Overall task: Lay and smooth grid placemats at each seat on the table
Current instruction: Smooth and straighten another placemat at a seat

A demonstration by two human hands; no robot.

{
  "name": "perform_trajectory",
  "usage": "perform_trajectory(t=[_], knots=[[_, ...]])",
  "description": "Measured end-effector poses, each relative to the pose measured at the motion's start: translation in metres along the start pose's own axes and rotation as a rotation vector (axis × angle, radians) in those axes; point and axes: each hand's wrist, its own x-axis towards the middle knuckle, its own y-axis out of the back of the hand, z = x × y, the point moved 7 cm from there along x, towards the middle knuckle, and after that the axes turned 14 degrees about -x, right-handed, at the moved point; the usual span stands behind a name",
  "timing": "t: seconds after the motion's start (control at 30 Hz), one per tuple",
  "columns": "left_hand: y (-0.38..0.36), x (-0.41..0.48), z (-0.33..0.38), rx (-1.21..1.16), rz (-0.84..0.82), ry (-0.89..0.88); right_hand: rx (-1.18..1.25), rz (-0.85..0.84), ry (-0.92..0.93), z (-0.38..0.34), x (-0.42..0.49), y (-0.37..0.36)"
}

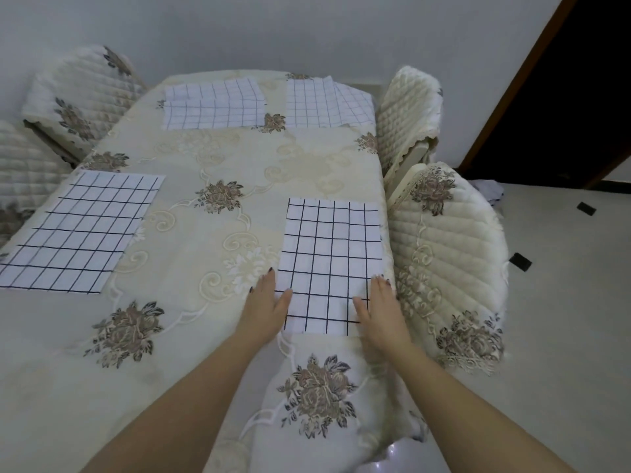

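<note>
Bare left hand [264, 307], right hand [379, 308] flat, pressing near placemat [327, 254]

A home dining room: floral tablecloth [211, 158] (embroidered), quilted chair covers [444, 240], grid placemats [327, 254] at seats.

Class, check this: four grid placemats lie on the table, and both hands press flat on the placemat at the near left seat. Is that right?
Not quite. The head view shows the left hand and right hand flat on the near right placemat, beside the chair. The near left placemat is untouched. Four placemats on the table is correct.
</note>
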Motion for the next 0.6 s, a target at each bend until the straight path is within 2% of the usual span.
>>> perform_trajectory(t=[0.07,0.13,0.3,0.47,0.6], knots=[[0.010,-0.010,0.018,-0.229,0.057,0.059,0.256,-0.011,-0.023,-0.006,-0.009,0.014],[0.013,-0.019,0.039,-0.313,0.088,0.081,0.450,-0.010,-0.089,-0.009,-0.021,0.029],[0.003,-0.034,0.090,-0.587,0.112,0.073,0.829,0.129,-0.165,-0.007,-0.049,0.074],[-0.025,-0.044,0.146,-0.784,0.049,0.060,1.111,0.273,-0.295,0.026,-0.075,0.116],[-0.056,-0.053,0.189,-0.861,-0.034,0.029,1.192,0.412,-0.352,0.068,-0.107,0.147]])
